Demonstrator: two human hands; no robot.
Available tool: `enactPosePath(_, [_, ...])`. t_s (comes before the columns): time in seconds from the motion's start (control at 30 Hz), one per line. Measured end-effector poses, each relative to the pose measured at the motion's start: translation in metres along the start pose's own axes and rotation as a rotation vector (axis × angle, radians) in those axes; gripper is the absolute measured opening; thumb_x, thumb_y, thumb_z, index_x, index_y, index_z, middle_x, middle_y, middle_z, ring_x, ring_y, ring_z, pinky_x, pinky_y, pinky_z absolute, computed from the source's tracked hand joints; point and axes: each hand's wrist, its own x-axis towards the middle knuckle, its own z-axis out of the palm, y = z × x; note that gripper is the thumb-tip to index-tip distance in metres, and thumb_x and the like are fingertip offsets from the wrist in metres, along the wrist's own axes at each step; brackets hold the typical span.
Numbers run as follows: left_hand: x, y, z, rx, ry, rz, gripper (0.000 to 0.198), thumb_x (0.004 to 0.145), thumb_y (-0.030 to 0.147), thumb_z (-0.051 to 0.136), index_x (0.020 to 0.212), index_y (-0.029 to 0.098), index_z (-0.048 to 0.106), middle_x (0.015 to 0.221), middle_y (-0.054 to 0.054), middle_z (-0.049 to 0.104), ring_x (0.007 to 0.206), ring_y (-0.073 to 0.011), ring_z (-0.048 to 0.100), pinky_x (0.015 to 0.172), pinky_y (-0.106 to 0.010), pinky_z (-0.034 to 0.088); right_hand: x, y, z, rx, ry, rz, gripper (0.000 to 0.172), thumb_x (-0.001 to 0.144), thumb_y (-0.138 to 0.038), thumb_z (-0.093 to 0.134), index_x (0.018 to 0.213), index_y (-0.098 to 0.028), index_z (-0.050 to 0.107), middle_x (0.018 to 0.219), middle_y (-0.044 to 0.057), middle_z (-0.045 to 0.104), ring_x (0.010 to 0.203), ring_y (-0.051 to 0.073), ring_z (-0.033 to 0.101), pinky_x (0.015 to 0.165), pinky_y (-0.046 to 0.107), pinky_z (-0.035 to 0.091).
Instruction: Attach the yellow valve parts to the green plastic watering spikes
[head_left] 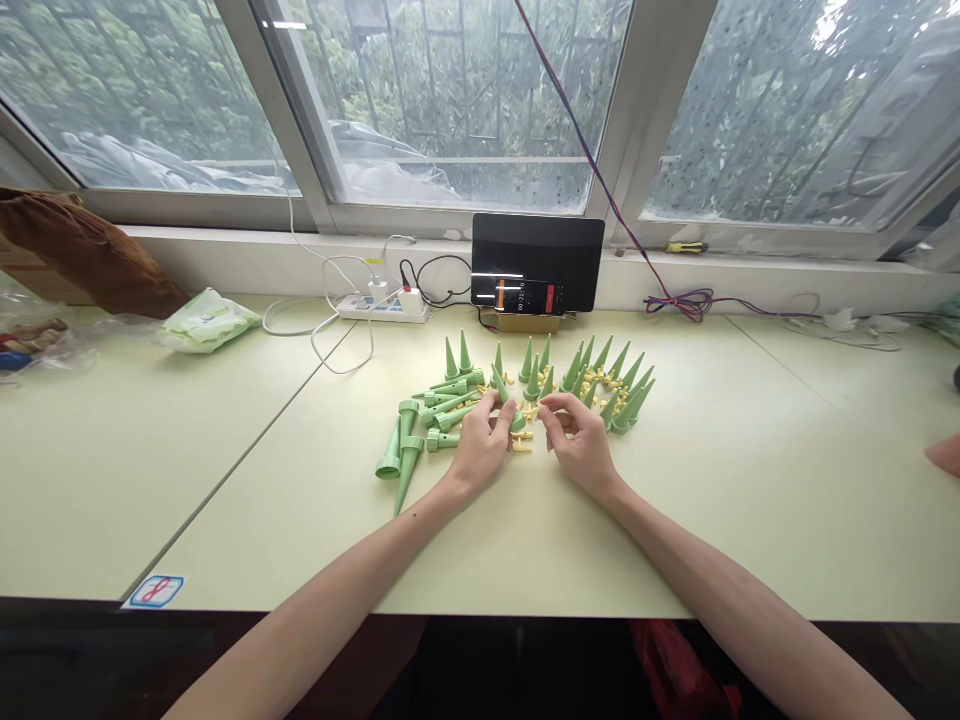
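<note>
Our left hand [482,440] grips a green plastic cone [500,384], right hand [579,440] seemingly a yellow plastic peg [538,408]; positioning, perhaps needing alignment next

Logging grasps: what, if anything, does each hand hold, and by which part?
Left hand: a green cone, fingers near its wide end. Right hand: cannot tell.

Our bare left forearm [352,570] slanting in from near left, bare right forearm [705,560] from near right. Our left hand [484,437] curled in grip; right hand [579,440] pinching, palm turned left.
</note>
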Motion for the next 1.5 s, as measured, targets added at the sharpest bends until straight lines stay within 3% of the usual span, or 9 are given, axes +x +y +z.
enactPosePath(0.37, [-0.0043,0.0029,0.0009,0.068,-0.005,0.081,0.033,0.094,0.05,0.052,0.083,0.019,0.048,0.075,0.001,0.058,0.047,-0.0085,0.051,0.047,-0.023,0.04,-0.0011,-0.0014,0.0006,0.019,-0.026,-0.003,0.022,0.093,-0.043,0.057,0.098,-0.021,0.061,0.086,0.004,0.063,0.052,0.011,0.055,0.047,0.026,0.045])
enactPosePath(1.07, [-0.0045,0.0046,0.0005,0.075,-0.019,0.058,0.033,0.094,0.05,0.052,0.081,0.02,0.045,0.059,0.005,0.051,0.046,-0.011,0.055,0.046,-0.023,0.041,-0.0004,0.0005,0.0005,0.063,-0.062,0.004,0.02,0.094,-0.04,0.058,0.097,-0.021,0.061,0.084,0.002,0.063,0.05,0.011,0.055,0.047,0.026,0.043])
enactPosePath(1.5, [-0.0049,0.0031,0.0013,0.049,-0.049,0.069,0.028,0.096,0.046,0.05,0.087,0.019,0.049,0.071,0.002,0.058,0.05,-0.0097,0.057,0.048,-0.021,0.044,0.0006,0.0041,-0.0006,0.082,-0.069,0.029,0.023,0.093,-0.043,0.059,0.092,-0.02,0.059,0.079,0.001,0.061,0.05,0.011,0.053,0.046,0.026,0.043])
